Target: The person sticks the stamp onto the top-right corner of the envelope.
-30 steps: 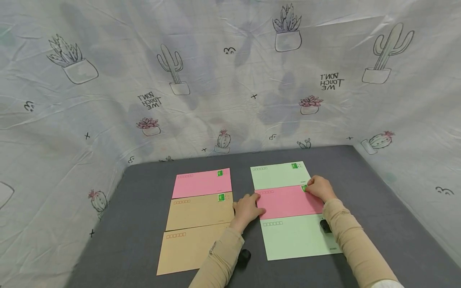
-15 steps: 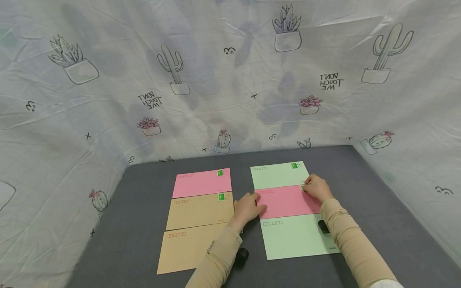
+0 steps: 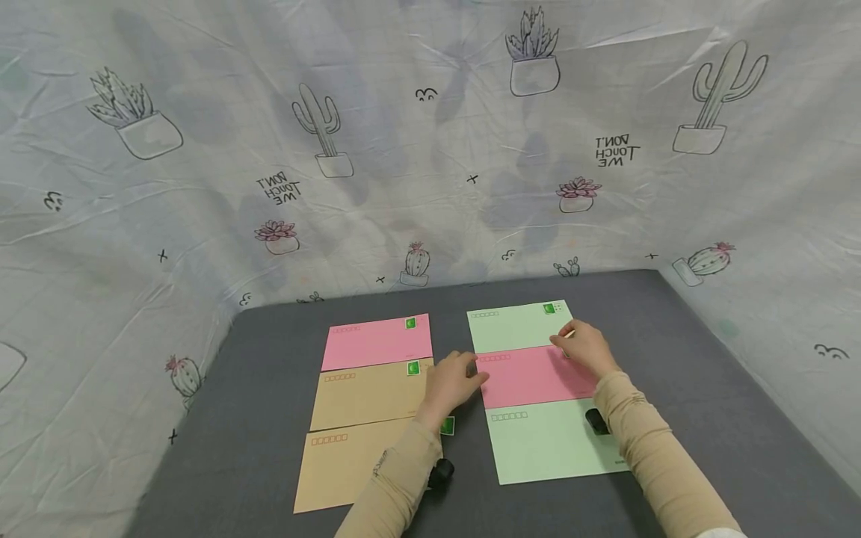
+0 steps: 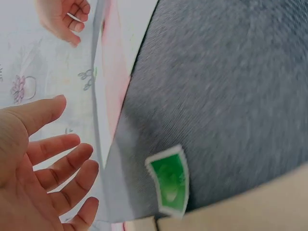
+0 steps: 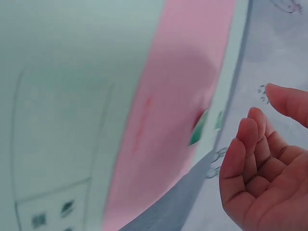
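Observation:
My left hand [image 3: 452, 385] hovers by the left edge of the right-hand pink envelope [image 3: 531, 381], its fingers apart and holding nothing in the left wrist view. My right hand [image 3: 587, 347] is over that envelope's upper right corner. In the right wrist view its thumb stands away from the loosely bent fingers, with nothing between them. A green stamp [image 5: 199, 129] sits on the pink envelope near that hand, one edge seeming raised. Another green stamp [image 4: 171, 183], slightly bent, lies on the grey surface below the left hand, beside the lower tan envelope [image 3: 356, 467].
Above and below the right pink envelope lie a stamped pale green envelope [image 3: 514, 329] and another pale green envelope [image 3: 551, 444]. The left column has a stamped pink envelope [image 3: 377, 344] and a stamped tan envelope [image 3: 370, 396]. A cactus-print cloth [image 3: 430, 149] surrounds the grey table [image 3: 222, 448].
My right hand has come off the stamp on the pink envelope and shifted up and left. The left hand has drawn left from the envelope's edge, uncovering the stamp by its wrist.

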The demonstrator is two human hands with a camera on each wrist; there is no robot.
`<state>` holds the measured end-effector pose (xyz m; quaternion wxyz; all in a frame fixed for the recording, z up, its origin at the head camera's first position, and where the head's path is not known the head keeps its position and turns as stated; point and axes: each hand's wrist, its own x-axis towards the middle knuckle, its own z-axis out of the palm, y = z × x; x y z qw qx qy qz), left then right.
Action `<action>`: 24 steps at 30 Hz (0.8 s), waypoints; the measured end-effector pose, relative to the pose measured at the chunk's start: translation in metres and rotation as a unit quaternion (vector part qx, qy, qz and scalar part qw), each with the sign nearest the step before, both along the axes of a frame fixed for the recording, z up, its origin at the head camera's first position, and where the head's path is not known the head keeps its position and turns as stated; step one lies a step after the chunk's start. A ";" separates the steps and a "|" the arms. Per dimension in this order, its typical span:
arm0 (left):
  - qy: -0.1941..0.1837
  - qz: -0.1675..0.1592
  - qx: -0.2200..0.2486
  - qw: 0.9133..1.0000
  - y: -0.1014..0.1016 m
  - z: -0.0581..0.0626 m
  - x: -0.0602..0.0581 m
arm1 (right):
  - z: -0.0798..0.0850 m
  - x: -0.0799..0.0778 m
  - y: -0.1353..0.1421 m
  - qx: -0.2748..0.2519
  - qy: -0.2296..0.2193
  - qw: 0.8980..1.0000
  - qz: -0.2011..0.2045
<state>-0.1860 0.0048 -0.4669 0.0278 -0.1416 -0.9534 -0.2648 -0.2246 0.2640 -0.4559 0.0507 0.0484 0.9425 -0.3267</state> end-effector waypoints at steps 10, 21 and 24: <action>0.052 0.007 -0.027 0.998 -0.030 0.014 0.007 | 0.016 0.009 -0.035 -0.020 0.031 0.999 0.030; 0.088 0.029 -0.077 0.993 -0.078 0.026 0.021 | 0.031 0.024 -0.082 -0.034 0.062 0.994 0.085; 0.095 0.038 -0.089 0.991 -0.088 0.026 0.026 | 0.033 0.031 -0.096 -0.048 0.063 0.992 0.098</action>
